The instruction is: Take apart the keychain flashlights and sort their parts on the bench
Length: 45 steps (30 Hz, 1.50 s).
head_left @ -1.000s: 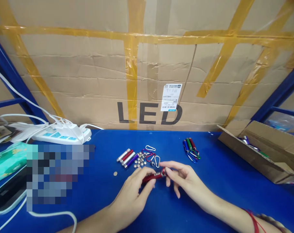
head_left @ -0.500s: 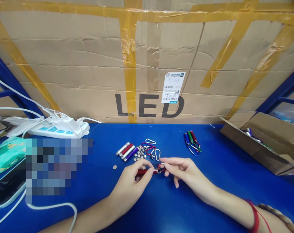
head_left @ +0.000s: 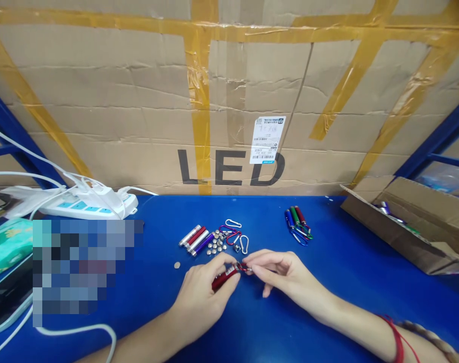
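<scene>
My left hand (head_left: 202,296) grips a small red keychain flashlight (head_left: 222,279) low over the blue table (head_left: 350,262). Fingers of my right hand (head_left: 282,272) pinch a red carabiner clip (head_left: 243,267) at the flashlight's end. Just beyond my hands lie three flashlight bodies (head_left: 194,238) in silver, red and purple, a heap of button cells (head_left: 214,246), and loose carabiners (head_left: 235,233). One single button cell (head_left: 177,264) rests apart to the left.
A bunch of finished flashlights with clips (head_left: 298,223) lies at the right. An open cardboard box (head_left: 411,222) stands at the far right. A white power strip (head_left: 85,204) with cables sits at the left. A large taped LED carton (head_left: 229,101) walls the back.
The flashlight has tilted, its far end raised toward my right hand. My right fingers now hold a red carabiner at its end. The view has dipped slightly.
</scene>
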Tool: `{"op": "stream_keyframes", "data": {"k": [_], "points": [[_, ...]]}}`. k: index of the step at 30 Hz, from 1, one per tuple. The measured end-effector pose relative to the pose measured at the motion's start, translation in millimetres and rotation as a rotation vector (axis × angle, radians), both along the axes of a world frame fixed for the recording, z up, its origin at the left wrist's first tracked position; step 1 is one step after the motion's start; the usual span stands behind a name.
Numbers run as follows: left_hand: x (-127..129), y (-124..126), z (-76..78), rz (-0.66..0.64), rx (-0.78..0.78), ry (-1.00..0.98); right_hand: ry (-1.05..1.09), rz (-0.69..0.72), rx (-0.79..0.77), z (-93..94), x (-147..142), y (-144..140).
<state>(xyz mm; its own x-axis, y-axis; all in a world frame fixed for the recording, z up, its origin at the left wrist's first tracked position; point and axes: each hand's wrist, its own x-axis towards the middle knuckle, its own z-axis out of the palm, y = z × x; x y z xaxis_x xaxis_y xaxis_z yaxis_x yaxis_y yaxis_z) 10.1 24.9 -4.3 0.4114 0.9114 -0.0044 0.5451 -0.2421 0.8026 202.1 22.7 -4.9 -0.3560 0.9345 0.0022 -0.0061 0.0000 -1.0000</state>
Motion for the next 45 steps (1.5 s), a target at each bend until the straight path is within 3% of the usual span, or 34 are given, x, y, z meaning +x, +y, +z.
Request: {"op": "stream_keyframes", "data": {"k": [12, 16, 19, 31, 45], "points": [[0.5, -3.2, -3.5, -0.042, 0.019, 0.111, -0.429, -0.022, 0.446, -5.5, 1.2, -10.1], [0.6, -2.6, -4.8, -0.047, 0.056, 0.129, -0.534, 0.053, 0.686, -3.9, 3.2, -10.7], [1.1, -3.4, -3.6, -0.082, 0.088, 0.149, -0.673, 0.111, 0.771, -0.8, 3.5, -12.8], [2.1, -3.1, -8.4, -0.124, 0.19, 0.272, -0.989, 0.165, 1.0, 0.9, -2.3, -19.0], [4.3, -4.3, -12.4, -0.139, 0.199, 0.421, -0.891, 0.116, 0.986, -5.3, -8.6, -16.5]]}}
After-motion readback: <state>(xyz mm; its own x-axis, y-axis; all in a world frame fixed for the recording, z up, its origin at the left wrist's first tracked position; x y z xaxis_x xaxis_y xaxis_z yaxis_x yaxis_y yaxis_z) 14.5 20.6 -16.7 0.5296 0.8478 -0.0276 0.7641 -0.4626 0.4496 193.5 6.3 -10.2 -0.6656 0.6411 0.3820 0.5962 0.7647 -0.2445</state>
